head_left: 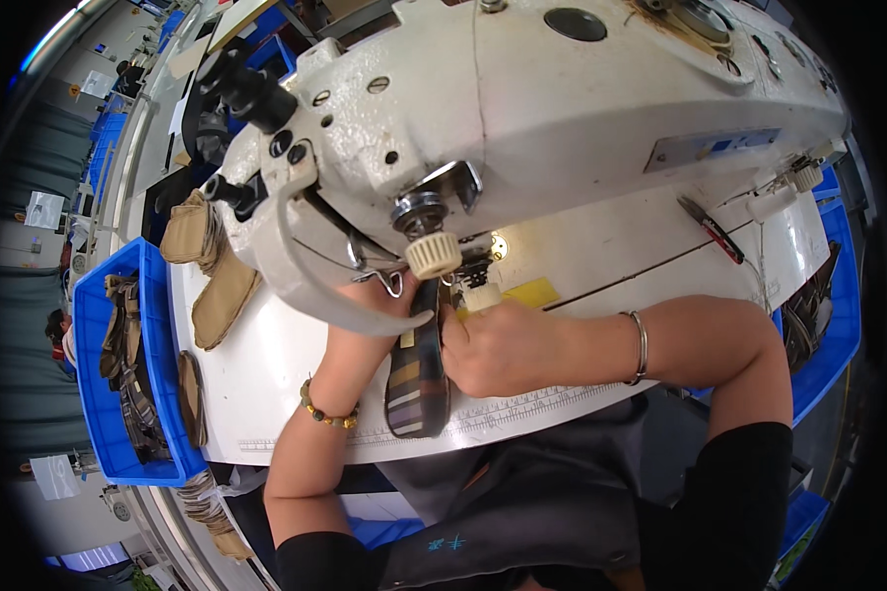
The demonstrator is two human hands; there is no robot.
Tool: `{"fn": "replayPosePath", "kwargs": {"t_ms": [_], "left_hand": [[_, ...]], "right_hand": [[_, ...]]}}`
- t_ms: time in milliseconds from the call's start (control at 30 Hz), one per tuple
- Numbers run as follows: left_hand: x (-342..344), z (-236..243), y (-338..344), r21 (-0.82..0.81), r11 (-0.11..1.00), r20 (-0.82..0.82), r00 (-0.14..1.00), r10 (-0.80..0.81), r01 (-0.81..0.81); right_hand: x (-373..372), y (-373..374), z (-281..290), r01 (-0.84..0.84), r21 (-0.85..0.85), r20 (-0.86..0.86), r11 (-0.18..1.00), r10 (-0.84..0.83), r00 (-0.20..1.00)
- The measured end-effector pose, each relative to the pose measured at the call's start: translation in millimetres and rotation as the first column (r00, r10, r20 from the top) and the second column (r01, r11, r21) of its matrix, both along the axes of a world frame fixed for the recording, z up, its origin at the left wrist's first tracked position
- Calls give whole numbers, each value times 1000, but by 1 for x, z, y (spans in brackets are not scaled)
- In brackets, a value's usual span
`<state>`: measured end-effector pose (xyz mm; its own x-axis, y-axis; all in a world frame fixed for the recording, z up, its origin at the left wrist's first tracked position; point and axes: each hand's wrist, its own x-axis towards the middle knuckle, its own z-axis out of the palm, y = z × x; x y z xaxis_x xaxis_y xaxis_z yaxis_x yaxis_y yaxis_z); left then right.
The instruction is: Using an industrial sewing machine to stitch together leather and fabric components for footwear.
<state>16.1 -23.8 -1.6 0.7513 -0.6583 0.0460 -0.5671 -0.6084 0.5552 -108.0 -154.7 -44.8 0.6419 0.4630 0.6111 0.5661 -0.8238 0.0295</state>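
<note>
A white industrial sewing machine (562,108) fills the upper part of the view. Under its needle area lies a striped fabric piece (419,389) in brown, grey and dark bands, its rounded end toward me. My right hand (498,347) is closed at the piece's right edge, fingertips pressed against the cloth. My left hand (373,295) reaches in on the other side of the cloth, close to the needle area. A curved white lever (315,295) and the machine head hide most of its fingers.
Tan fabric pieces (225,297) lie at the left of the white table (286,394). Blue bins with fabric pieces stand left (153,335) and right (808,394). Thread snips (712,230) rest at the back right. A ruler strip (532,406) runs along the front edge.
</note>
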Motion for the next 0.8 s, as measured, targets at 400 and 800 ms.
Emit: {"fn": "replayPosePath", "kwargs": {"t_ms": [400, 800], "left_hand": [[-34, 16, 17, 239, 894, 477, 756, -448, 379], [-35, -2, 18, 100, 892, 460, 775, -434, 441]], "right_hand": [[-25, -1, 21, 59, -260, -93, 964, -86, 992], [-32, 4, 26, 105, -301, -100, 948, -141, 985]]}}
